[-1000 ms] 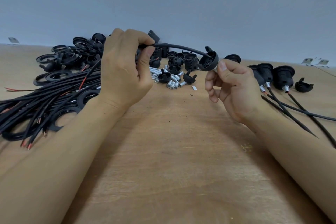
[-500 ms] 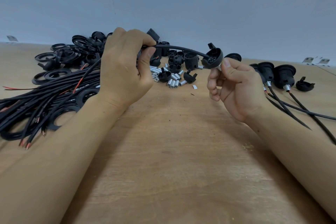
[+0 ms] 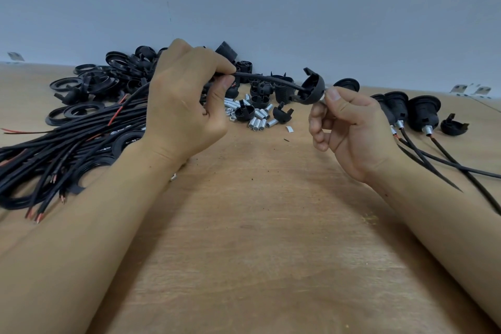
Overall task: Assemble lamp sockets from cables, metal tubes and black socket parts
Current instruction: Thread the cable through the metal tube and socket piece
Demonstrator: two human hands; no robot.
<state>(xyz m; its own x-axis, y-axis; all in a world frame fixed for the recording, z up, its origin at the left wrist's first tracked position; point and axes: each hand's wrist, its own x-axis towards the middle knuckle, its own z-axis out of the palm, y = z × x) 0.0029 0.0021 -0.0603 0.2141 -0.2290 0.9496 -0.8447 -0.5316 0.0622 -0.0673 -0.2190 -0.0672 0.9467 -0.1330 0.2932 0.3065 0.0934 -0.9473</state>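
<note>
Fingers of the left hand were curled tight, thumb and forefinger pinching a black cable up off the table, so that hand definitely had a grip on it. Over on the other side the right hand had its thumb and forefinger nipped onto a small silver metal tube poking out the back of a rounded black socket cap, other fingers loosely curled under. That cable ran from the left hand straight into the open side of the cap, so the whole thing was strung between both hands in the air, above the wooden table

Rest of the stuff: a big bundle of black cables with bare copper ends lay off to the left, mixed up with flat black rings. Behind the hands sat a pile of black socket parts and a little scatter of loose metal tubes, close together. On the right, a few finished sockets stood in a row with their cables trailing toward the table edge, and one spare cap just beside them. Plain grey wall behind it all
</note>
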